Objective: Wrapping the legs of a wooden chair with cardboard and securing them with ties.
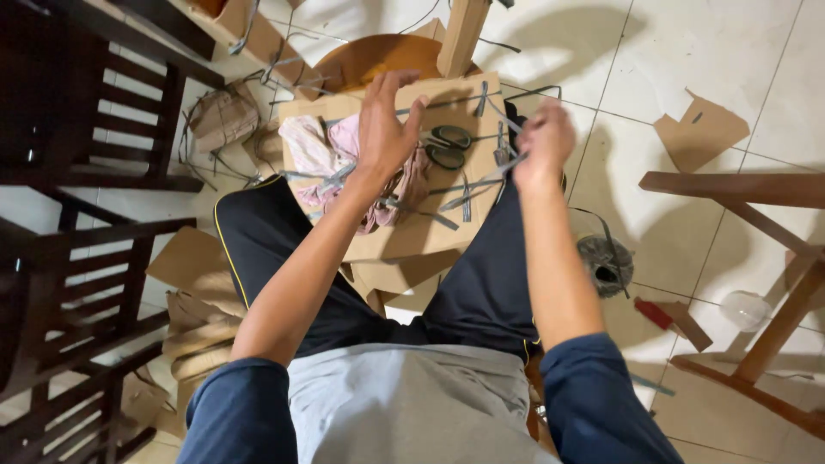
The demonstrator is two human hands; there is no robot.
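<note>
— What carries it all?
— I see a cardboard sheet (404, 236) across the lap; scissors (447, 146), pink cloth (314, 146) and grey strips (468, 193) lie on it.
— Below?
— Tiled floor (687, 51), cardboard scraps (700, 129).

The right hand (543, 142) is smeared by motion, so its fingers and whatever they pinch cannot be made out. The left hand (387, 120) covers part of the cardboard sheet (404, 232) and the grey strips (464, 193) under its palm. The pink cloth (322, 142) runs behind the left wrist. The scissors (449, 146) show only their handles clearly. The wooden post (461, 34) is cut off by the top edge, the dark chair (69, 283) by the left edge.
</note>
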